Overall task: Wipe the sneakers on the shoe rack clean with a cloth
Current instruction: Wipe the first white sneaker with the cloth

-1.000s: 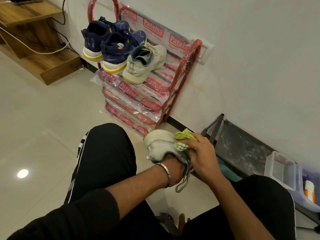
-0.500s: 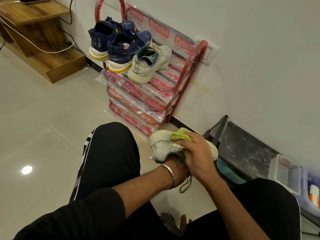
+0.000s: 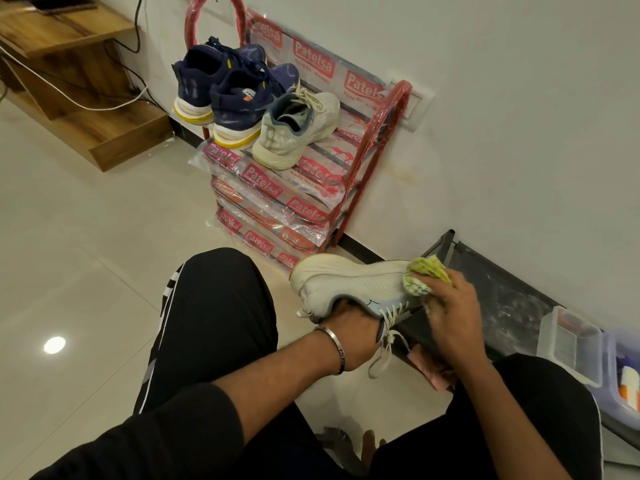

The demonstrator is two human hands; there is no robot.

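A white sneaker (image 3: pixel 349 280) lies on its side between my knees, sole turned away from me. My left hand (image 3: pixel 353 329) is pushed into its opening and holds it from inside, fingers hidden. My right hand (image 3: pixel 450 306) grips a bunched yellow-green cloth (image 3: pixel 427 273) and presses it on the toe end of that sneaker. On the top shelf of the red shoe rack (image 3: pixel 375 133) stand two navy sneakers (image 3: pixel 235 95) and a second white sneaker (image 3: pixel 298 128).
A low dark rack (image 3: pixel 502 292) runs along the wall at right, with clear plastic boxes (image 3: pixel 571 344) on it. A wooden stepped unit (image 3: pixel 79 109) with cables stands at far left. The floor is glossy pale tile (image 3: pixel 86 254).
My right hand with the cloth has slid from the heel end along the sneaker to the toe. The shoe's side and sole now show more fully.
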